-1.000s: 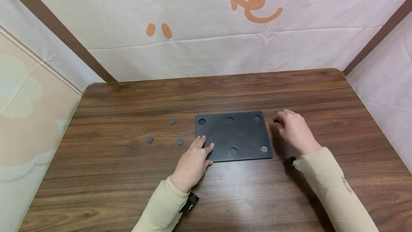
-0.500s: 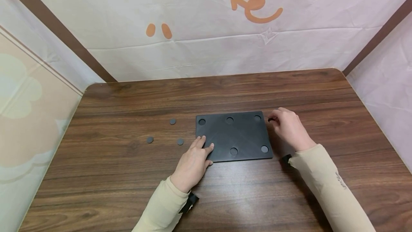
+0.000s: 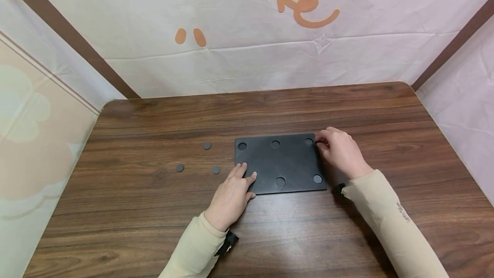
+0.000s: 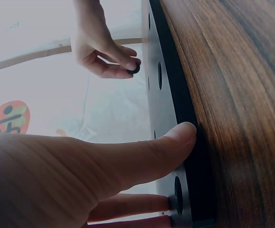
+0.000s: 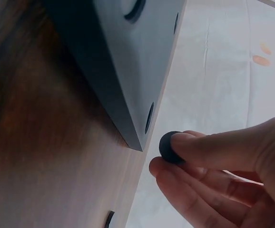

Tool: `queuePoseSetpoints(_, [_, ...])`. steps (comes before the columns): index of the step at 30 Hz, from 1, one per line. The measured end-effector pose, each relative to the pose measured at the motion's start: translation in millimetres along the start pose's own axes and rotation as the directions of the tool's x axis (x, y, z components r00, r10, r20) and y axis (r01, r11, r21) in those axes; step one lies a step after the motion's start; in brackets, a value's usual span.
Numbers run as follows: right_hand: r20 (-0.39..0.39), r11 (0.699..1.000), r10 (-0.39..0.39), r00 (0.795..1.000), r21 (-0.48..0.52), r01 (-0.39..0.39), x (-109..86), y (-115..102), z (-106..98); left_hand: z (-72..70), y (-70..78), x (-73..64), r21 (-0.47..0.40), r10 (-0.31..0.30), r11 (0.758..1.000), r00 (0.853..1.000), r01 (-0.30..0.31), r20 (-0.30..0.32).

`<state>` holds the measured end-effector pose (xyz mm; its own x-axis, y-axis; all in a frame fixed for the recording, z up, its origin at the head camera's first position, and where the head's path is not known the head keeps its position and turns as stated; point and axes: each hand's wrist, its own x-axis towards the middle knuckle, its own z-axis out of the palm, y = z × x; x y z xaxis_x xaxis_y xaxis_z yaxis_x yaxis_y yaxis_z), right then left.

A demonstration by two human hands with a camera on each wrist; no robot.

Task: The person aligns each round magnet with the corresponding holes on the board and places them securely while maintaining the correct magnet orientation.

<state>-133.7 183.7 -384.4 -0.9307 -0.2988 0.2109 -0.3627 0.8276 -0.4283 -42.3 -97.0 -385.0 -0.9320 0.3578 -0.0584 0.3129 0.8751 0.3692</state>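
Observation:
A dark rectangular board [image 3: 283,162] with round recesses lies on the table. My left hand [image 3: 229,198] rests on its near-left corner, fingers extended over the top. In the left wrist view the left thumb [image 4: 152,154] bears on the board's edge. My right hand [image 3: 341,149] is at the far-right corner, close to the recess [image 3: 309,141] there. Between its thumb and fingers it pinches a small black disc [image 5: 170,147], plain in the right wrist view. A grey disc [image 3: 317,179] sits in the near-right recess. The near-left recess is hidden under the left hand.
Left of the board, three loose grey discs lie on the wood: one far [image 3: 207,145], one leftmost [image 3: 179,167] and one nearer the hand [image 3: 216,170]. Another dark disc [image 5: 109,219] shows low in the right wrist view. A printed cloth [image 3: 247,63] hangs behind the table.
My right hand has moved left with the pinched disc, from beside the board to its far-right corner. A disc behind that hand has gone out of sight in the head view. The left hand stays put.

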Motion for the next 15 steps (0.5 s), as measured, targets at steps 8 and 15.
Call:
queuePoseSetpoints(8, [0.035, 1.0, -0.013, 0.999, 0.004, 0.013, 3.6, -1.8, 3.3, 0.4, -0.1, -0.2, -0.001, -0.004, 1.0, 1.0, 0.004, 0.004])
queuePoseSetpoints(15, [0.041, 0.999, -0.027, 0.999, 0.038, 0.025, 7.8, 0.4, 5.5, 0.4, -0.3, -0.3, -0.002, -0.005, 1.0, 1.0, 0.005, 0.006])
